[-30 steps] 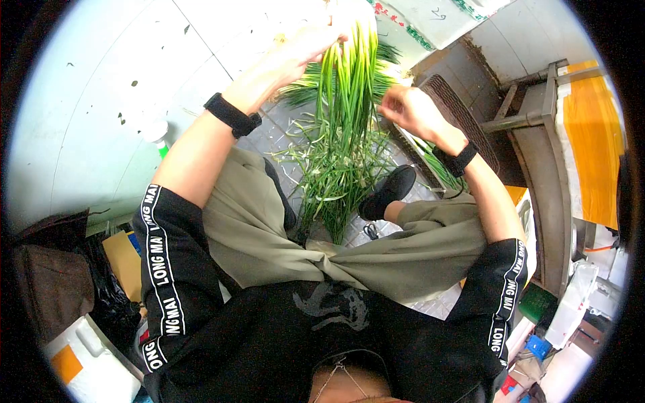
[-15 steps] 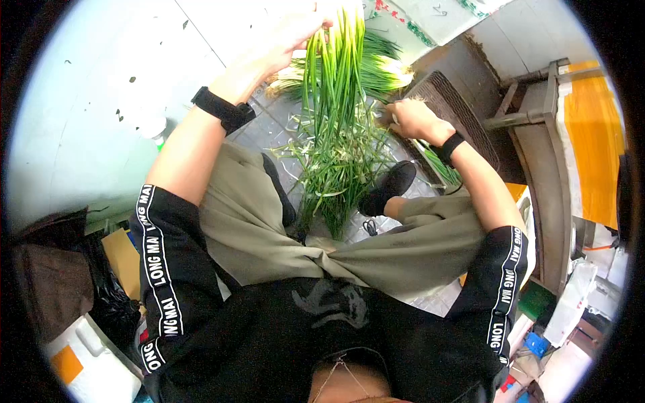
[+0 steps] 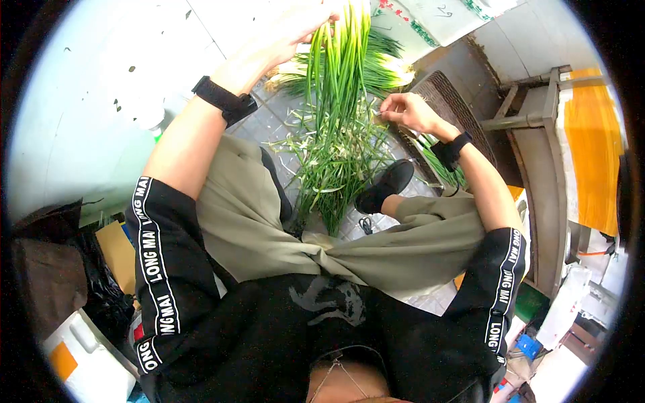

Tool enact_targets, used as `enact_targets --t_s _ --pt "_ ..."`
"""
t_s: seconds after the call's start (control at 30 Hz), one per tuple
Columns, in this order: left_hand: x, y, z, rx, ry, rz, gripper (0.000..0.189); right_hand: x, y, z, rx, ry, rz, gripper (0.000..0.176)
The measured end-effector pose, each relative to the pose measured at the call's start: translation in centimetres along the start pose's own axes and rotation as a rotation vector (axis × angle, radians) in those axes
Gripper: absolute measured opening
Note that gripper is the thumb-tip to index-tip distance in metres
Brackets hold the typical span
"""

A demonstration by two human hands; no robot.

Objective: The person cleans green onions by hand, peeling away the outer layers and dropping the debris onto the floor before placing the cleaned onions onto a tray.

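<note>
At the top, my left hand [image 3: 306, 30] is wrapped round a bunch of green onions [image 3: 341, 67], whose green leaves hang down and whose upper ends leave the frame. My right hand [image 3: 406, 112] is to the right of the bunch, apart from it, thumb and index finger pinched together; what they hold, if anything, is too small to name. Under the bunch, a heap of loose green leaves and pale peelings [image 3: 332, 168] lies on the tiled floor between my feet. More green onions [image 3: 390, 70] with pale root ends lie behind the held bunch.
A dark woven basket [image 3: 457, 111] stands right of my right hand, with green stalks [image 3: 437, 161] beside it. A metal-framed stand [image 3: 537, 127] is at the right. A white box [image 3: 437, 20] stands at the top. My black shoe [image 3: 386, 187] is beside the heap.
My right hand has turned, and its thumb and index finger now show pinched together. My left hand and the held bunch have shifted slightly right.
</note>
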State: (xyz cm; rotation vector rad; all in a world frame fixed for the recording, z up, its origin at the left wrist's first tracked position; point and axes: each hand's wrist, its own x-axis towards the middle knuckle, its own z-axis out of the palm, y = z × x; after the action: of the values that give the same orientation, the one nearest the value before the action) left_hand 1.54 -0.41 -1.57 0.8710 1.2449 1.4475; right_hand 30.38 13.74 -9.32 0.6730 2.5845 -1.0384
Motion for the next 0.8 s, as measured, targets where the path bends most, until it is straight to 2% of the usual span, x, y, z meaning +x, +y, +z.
enact_targets --t_s 0.03,0.1,0.13,0.17,0.2,0.23,0.27,0.33,0.37,0.4,0.47,0.5,0.53,0.57,0.6,0.67,0.73,0.77,0.8 --pt "-0.5 0.9 0.6 -0.001 -0.061 -0.082 0.035 0.2 0.7 0.2 0.163 -0.006 -0.016 0.023" --pt "-0.5 1.4 0.8 -0.006 -0.048 -0.117 0.035 0.1 0.2 0.0 0.515 -0.022 -0.100 0.020" --pt "-0.4 1.5 0.8 -0.008 -0.036 -0.151 0.036 -0.2 0.0 -0.5 0.513 -0.021 -0.099 0.020" --pt "-0.1 0.9 0.4 -0.011 -0.036 -0.148 0.036 -0.7 -1.5 -1.3 0.642 -0.037 -0.024 0.020" --pt "0.5 -0.1 -0.3 0.030 0.005 -0.073 0.025 -1.2 -2.9 -1.9 0.769 -0.055 0.051 0.021" --pt "1.0 -1.2 -1.0 0.072 0.047 0.002 0.019 -1.4 -3.8 -2.1 0.818 -0.030 0.025 0.023" --pt "1.1 -1.6 -1.4 0.071 0.048 0.005 0.019 -1.6 -4.5 -2.3 0.815 -0.031 0.024 0.023" --pt "1.4 -2.4 -2.1 -0.103 -0.051 -0.026 0.019 -1.6 -5.5 -2.7 0.793 0.119 0.037 0.024" --pt "1.2 -2.0 -1.8 -0.100 -0.049 -0.024 0.019 -1.3 -5.8 -2.6 0.710 0.233 0.085 0.037" --pt "0.8 -1.7 -1.2 -0.120 -0.101 0.048 0.024 -1.1 -6.3 -2.4 0.709 0.234 0.081 0.037" --pt "-1.0 -0.1 1.0 -0.138 -0.158 0.121 0.031 -0.8 -7.6 -1.8 0.259 0.512 -0.120 0.058" --pt "-2.8 2.0 3.0 -0.022 -0.068 0.079 0.032 -0.6 -8.0 -1.5 0.271 0.508 -0.119 0.077" --pt "-3.6 3.1 4.1 0.094 0.020 0.038 0.034 -0.2 -8.4 -1.3 0.133 0.542 -0.123 0.088" --pt "-1.4 0.9 3.3 -0.013 -0.067 0.000 0.037 0.2 -8.8 -0.9 0.084 0.539 -0.133 0.088" --pt "-1.4 0.1 3.4 -0.010 -0.074 -0.002 0.037 0.5 -9.2 -0.5 0.035 0.534 -0.142 0.087" --pt "-1.2 -0.7 3.6 0.084 -0.088 0.195 0.043 1.2 -9.5 0.0 0.019 0.564 -0.192 0.088" --pt "-1.1 -0.6 3.7 0.145 -0.058 0.210 0.048 1.8 -9.7 0.1 -0.023 0.607 -0.305 0.088" --pt "-0.9 -0.7 3.4 0.094 -0.131 0.187 0.048 1.3 -10.5 -0.2 0.041 0.553 -0.227 0.076" --pt "-0.7 -0.7 3.0 0.042 -0.202 0.164 0.048 1.3 -10.4 -0.5 0.040 0.555 -0.227 0.076"
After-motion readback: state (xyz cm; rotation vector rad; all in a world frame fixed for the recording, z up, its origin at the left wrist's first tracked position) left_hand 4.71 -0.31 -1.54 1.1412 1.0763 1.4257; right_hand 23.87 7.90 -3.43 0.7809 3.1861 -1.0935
